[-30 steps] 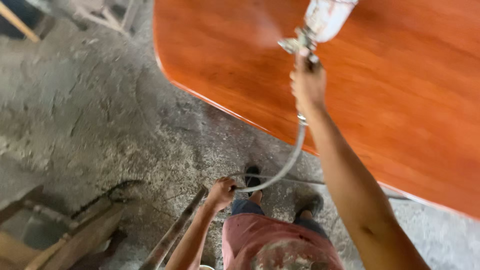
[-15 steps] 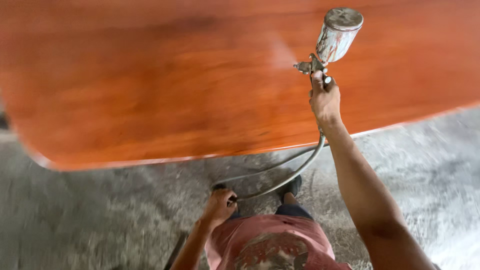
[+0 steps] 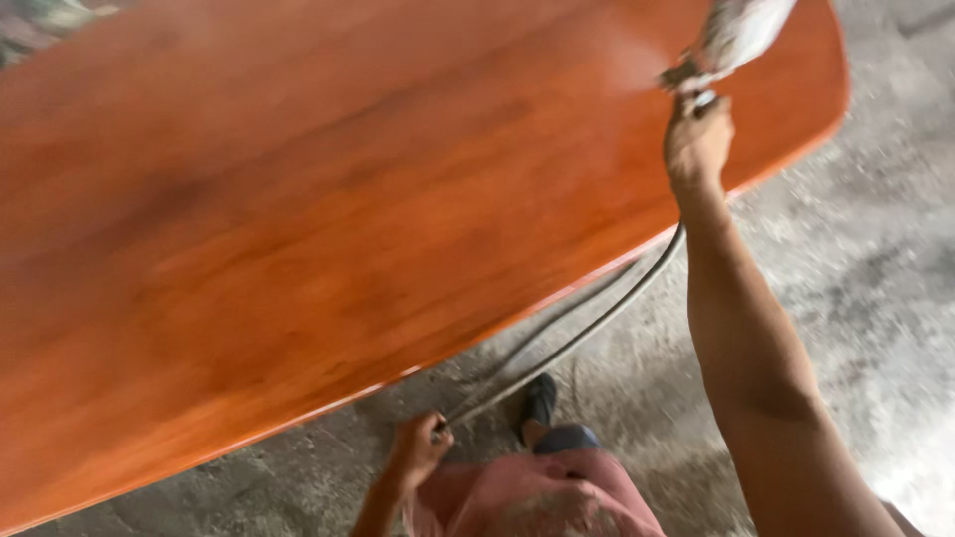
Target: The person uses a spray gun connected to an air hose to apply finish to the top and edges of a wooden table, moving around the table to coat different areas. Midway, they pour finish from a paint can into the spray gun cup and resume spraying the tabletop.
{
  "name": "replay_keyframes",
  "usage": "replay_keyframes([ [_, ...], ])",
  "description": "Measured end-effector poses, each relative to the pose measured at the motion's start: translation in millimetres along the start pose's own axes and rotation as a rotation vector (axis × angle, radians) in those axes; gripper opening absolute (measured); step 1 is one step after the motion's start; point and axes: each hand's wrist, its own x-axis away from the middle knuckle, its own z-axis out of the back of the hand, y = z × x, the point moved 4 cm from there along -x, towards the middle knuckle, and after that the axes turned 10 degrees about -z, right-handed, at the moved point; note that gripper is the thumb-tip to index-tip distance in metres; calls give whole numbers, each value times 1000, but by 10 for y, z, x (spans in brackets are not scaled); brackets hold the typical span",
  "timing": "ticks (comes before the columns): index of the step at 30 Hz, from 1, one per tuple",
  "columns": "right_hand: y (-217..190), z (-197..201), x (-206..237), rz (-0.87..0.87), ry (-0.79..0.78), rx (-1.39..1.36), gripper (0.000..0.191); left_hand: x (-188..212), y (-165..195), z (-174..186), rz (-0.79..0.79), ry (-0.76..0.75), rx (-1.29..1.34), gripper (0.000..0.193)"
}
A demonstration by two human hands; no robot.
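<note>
At upper right of the frame your right hand (image 3: pixel 698 139) has its grip closed on the spray gun (image 3: pixel 731 40), misting the glossy orange-brown wooden panel (image 3: pixel 328 219). Low centre, your left hand (image 3: pixel 418 447) pinches the hose (image 3: pixel 587 333); keep the passes even, feeding slack.

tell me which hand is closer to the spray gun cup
Right. The right hand grips the spray gun just beneath its cup, over the wooden tabletop. The left hand is low by the thighs, holding the hose.
</note>
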Motion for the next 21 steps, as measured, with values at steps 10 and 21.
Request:
replay_keyframes([
  [10, 1060, 2920, 1115, -502, -4, -287, 53, -1070, 481, -653, 93, -346, -327, 22],
  [21, 2345, 3134, 748, -681, -405, 192, 74, -2217, 1606, -1481, -11, -153, -249, 27],
])
